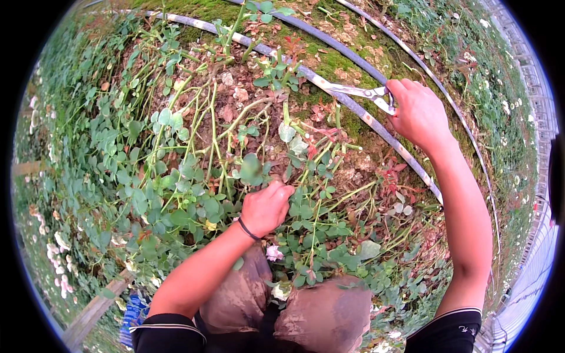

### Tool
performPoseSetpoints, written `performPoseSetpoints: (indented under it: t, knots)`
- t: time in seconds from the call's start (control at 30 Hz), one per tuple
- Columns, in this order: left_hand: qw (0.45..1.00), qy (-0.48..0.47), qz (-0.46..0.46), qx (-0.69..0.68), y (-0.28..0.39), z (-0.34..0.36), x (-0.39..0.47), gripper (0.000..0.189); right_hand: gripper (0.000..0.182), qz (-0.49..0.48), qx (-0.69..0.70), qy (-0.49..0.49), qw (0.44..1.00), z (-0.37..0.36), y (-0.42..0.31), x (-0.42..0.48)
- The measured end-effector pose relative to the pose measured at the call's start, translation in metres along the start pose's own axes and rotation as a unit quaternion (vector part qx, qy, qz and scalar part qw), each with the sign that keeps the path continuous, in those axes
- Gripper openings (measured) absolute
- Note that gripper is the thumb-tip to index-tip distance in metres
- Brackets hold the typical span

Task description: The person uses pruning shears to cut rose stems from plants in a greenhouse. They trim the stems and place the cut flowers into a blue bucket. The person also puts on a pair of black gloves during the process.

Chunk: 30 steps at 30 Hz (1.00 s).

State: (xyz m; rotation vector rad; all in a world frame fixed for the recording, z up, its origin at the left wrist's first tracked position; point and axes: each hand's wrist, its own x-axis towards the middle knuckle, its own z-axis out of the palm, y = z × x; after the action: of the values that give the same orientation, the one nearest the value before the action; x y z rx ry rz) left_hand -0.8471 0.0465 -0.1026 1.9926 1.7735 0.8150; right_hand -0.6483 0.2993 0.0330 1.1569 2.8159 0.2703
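My right hand [419, 112] grips a pair of metal pruning shears [364, 92], with a spring showing between the handles. Their blades point left, over a pale-spotted drip hose [368, 118]. Below and to the left, my left hand [267, 209] is curled low among the leaves of a rose bush, a dark band round its wrist. Whether a stem lies inside those fingers is hidden. Close by are cut green rose stems [286, 114], bent leafy canes [214, 117] and a blurred round leaf [250, 169]. A pink rose [274, 253] shows just beneath the left wrist.
A thicker grey-blue hose [329, 37] and a thin outer hose [459, 106] curve across the mossy soil [335, 64]. Dense rose foliage [110, 150] fills the left side. At lower left are a wooden post [95, 311] and a blue object [133, 317]. My knees [324, 311] press near the plants.
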Motion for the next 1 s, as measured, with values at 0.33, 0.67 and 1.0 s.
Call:
performPoseSetpoints:
  t: [0.33,0.67,1.0]
  knots:
    - [0.965,0.144,-0.212,-0.059,-0.013,-0.115,0.121,0.017,0.023,-0.051,0.050,0.007,0.997,0.010,-0.002,0.024]
    - [0.939,0.119,-0.254,-0.200,-0.038,-0.082,0.147,0.017,0.019,-0.091,0.085,0.040,0.991,0.033,-0.017,0.050]
    - [0.943,0.130,-0.246,-0.181,-0.037,-0.080,0.144,0.014,0.011,-0.098,0.108,0.073,0.987,0.046,-0.022,0.051]
